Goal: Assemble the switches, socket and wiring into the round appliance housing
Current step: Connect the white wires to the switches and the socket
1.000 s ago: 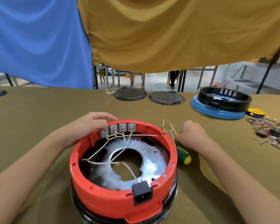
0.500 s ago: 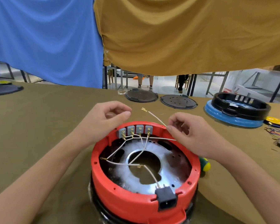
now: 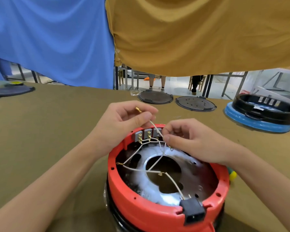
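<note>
At the bench's near edge the glossy red round housing [image 3: 166, 210] is sitting; the left hand [image 3: 122, 126] is pinching a thin white wire [image 3: 155, 127] with a brass tip, the right hand [image 3: 189, 141] gripping its lower stretch beside the grey switches [image 3: 147, 133]

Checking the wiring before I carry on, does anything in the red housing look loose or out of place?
One thing: the white wire pinched in the left hand is unconnected, its brass terminal up in the air above the grey switches. The right hand holds its other end by the red round housing.
</note>
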The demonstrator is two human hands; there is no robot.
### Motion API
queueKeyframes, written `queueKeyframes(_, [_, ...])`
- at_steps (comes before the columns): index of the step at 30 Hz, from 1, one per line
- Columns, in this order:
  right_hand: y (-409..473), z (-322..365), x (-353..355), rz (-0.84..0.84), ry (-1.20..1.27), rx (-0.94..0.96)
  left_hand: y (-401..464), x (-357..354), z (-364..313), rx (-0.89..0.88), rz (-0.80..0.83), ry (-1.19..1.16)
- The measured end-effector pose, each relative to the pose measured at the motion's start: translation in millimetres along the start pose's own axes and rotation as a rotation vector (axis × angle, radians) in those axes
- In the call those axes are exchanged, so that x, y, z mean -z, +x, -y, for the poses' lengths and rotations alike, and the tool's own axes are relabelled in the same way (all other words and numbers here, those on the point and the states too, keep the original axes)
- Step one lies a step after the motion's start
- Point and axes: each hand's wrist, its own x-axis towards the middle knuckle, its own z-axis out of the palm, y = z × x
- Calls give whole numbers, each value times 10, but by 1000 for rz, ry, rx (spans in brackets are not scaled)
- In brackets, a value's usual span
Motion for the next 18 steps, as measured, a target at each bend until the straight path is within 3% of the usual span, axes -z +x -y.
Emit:
queueKeyframes(13, [-82,18,-8,-21,216,71,-8,-140,-98,-67,-54,50])
queueKeyframes(18, [-78,-3,-5,-201,123,106,-7,-131,-96,-36,-97,24])
